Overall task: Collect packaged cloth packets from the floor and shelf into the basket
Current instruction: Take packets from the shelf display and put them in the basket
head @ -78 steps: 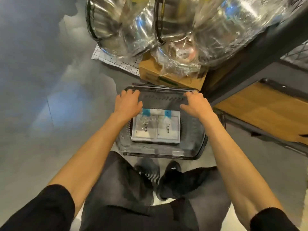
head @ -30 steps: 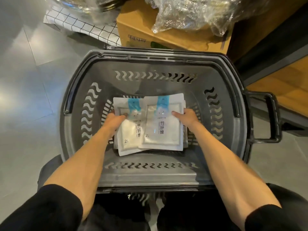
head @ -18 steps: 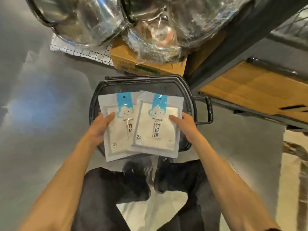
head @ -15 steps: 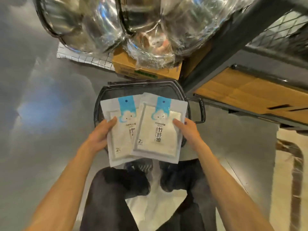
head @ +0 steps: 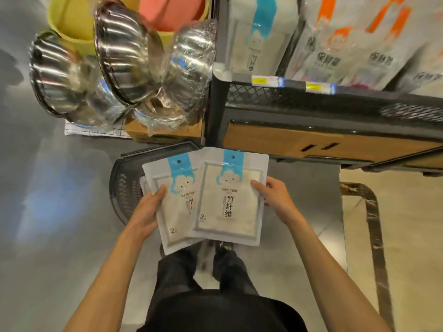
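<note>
I hold two white cloth packets with blue top strips in front of me, above the floor. My left hand (head: 149, 209) grips the left packet (head: 176, 212) by its left edge, thumb on its face. My right hand (head: 273, 197) grips the right packet (head: 230, 200), which overlaps the left one, by its right edge. The dark plastic basket (head: 124, 183) stands on the floor below and behind the packets, mostly hidden by them. More of the same packets (head: 256, 32) stand on the shelf at upper right.
Steel bowls wrapped in plastic (head: 124, 68) pile up on a cardboard box (head: 165, 134) at upper left. A black metal shelf frame (head: 215, 104) with a wooden lower board (head: 323, 144) runs along the right. Orange-striped packs (head: 347, 44) stand on the shelf. My shoes (head: 223, 259) are below the packets.
Both hands took the two packets from inside the basket and raised them. My view rose and tilted up, so the shelf with packets now shows.
</note>
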Tool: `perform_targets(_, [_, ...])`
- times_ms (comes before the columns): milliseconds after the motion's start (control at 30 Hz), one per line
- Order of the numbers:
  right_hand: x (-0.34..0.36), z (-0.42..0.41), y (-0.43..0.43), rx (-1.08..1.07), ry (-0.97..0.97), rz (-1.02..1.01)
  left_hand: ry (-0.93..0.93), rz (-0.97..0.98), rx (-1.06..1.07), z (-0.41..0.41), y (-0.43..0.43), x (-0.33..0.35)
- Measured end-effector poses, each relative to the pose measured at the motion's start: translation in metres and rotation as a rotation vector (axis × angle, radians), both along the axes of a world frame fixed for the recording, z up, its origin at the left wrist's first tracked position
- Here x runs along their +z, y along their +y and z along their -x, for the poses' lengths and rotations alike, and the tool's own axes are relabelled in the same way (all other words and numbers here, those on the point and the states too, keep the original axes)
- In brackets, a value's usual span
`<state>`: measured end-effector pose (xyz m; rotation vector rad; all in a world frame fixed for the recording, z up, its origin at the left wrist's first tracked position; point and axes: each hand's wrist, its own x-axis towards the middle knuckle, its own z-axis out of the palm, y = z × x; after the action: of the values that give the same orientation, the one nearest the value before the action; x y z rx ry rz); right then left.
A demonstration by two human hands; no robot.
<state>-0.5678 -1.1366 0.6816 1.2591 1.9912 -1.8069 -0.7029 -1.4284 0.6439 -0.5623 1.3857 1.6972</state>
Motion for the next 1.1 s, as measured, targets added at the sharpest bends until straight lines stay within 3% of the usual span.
perform_targets(167, [0.025, -0.035, 0.049, -0.068, 0.071, -0.002, 0.142, 0.069, -0.071, -0.032, 0.060, 0.023])
perform_targets(567, [0.062, -0.054, 0.122, -0.008, 0.126, -0.026, 0.251, 0.082, -0.182, -0.029, 0.138, 0.070])
perform_targets(1100, [0.095, 0.073, 0.200, 0.106, 0.199, -0.191, 0.376, -0.023, -0.039, 0.076, 0.201, 0.088])
